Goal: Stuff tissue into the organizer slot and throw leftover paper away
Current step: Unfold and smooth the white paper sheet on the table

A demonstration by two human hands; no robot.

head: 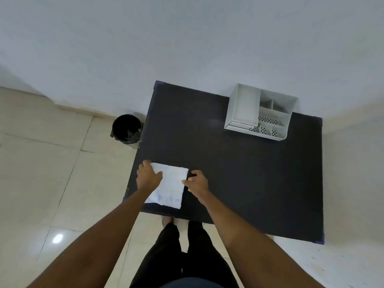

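Both forearms reach up from the bottom of the frame. Left hand (pixel 148 175) and right hand (pixel 197 180) pinch opposite edges of the tissue (pixel 169 187) lying low-centre on the dark worktop (pixel 249 173). Organizer (pixel 259 112) stands upper right; bin (pixel 126 128) left, on the floor.

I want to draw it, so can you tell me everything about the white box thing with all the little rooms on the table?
The organizer is white and looks like plastic or thin metal. It stands upright at the far right of the dark table, close to the wall. Its left side is one big open compartment with flat drawer-like layers below. Its right side splits into several small slots, some with dotted, perforated bottoms. All visible slots look empty. Nothing touches it except the table; both hands are far from it.
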